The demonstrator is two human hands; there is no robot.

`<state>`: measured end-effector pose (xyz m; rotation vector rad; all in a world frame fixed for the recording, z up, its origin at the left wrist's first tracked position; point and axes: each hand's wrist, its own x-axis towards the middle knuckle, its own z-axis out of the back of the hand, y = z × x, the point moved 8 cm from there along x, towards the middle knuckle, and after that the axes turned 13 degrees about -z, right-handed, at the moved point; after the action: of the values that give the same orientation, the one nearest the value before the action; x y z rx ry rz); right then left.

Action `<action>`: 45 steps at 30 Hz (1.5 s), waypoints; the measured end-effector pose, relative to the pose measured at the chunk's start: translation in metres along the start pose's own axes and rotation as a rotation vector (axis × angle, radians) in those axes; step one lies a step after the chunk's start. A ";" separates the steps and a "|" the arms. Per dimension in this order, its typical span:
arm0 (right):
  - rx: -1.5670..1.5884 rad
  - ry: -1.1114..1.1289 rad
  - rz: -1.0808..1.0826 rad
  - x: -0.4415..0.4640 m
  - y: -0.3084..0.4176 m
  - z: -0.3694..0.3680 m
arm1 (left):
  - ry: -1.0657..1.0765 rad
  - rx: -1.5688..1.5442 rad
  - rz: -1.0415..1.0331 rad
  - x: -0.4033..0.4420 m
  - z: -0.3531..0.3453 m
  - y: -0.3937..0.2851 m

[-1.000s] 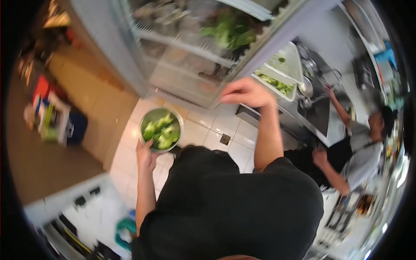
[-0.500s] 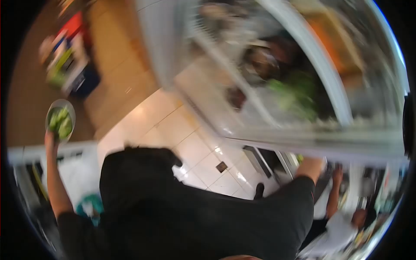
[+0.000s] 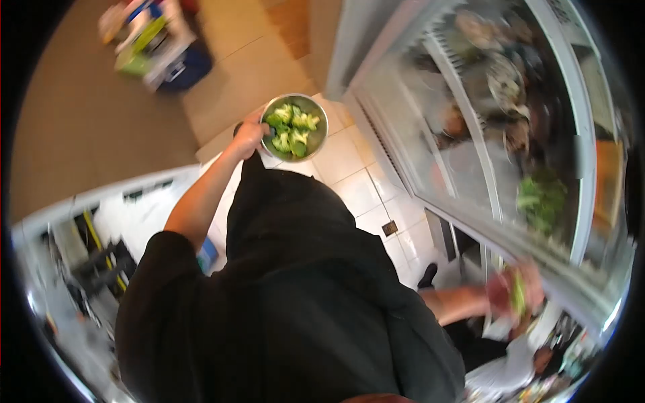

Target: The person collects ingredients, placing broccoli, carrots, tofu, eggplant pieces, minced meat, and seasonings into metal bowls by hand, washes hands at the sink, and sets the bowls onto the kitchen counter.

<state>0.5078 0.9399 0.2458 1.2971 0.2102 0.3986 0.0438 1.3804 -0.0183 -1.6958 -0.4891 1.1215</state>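
The biggest thing is the refrigerator (image 3: 437,168) with glass front, at two o'clock of the view, with food on its shelves. After this comes the black shirt (image 3: 302,289) of the person, filling six o'clock. Between four and five o'clock there is another person (image 3: 504,369) in a white top. The round metal bowl (image 3: 316,107) is near eleven o'clock, above the tiled floor, and its open side faces the camera. At three o'clock, inside the refrigerator, lies a leafy green bunch (image 3: 541,200). The left hand (image 3: 248,138) holds the bowl narrowly by the rim, at its nine o'clock side. The right hand (image 3: 532,283), at four o'clock, is blurred beside the refrigerator's edge; something green shows there, but I cannot tell its grip. Smallest are the broccoli pieces (image 3: 293,127), gathered inside the bowl
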 end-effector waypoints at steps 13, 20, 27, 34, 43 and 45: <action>-1.678 0.069 0.921 0.115 0.115 -0.549 | 0.242 0.092 -0.070 0.123 0.059 -0.109; -2.213 0.039 0.469 0.151 0.091 -0.555 | 0.019 -0.122 -0.103 0.165 0.186 -0.110; -2.157 0.076 0.408 0.150 0.097 -0.545 | -0.022 -0.114 0.017 0.193 0.239 -0.106; -2.057 -0.072 0.423 0.041 0.115 -0.559 | 0.146 -0.137 0.067 0.218 0.226 -0.104; -0.767 0.227 -1.185 -0.383 -0.068 -0.470 | 0.414 -0.122 0.265 0.267 0.165 -0.039; -0.322 -0.173 -1.387 -0.469 -0.101 -0.446 | 0.475 -0.051 0.311 0.278 0.148 -0.021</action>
<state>-0.0682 1.1271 -0.0020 0.6232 0.7846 -0.8288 0.0564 1.6742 -0.1340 -2.0511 0.0477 0.8768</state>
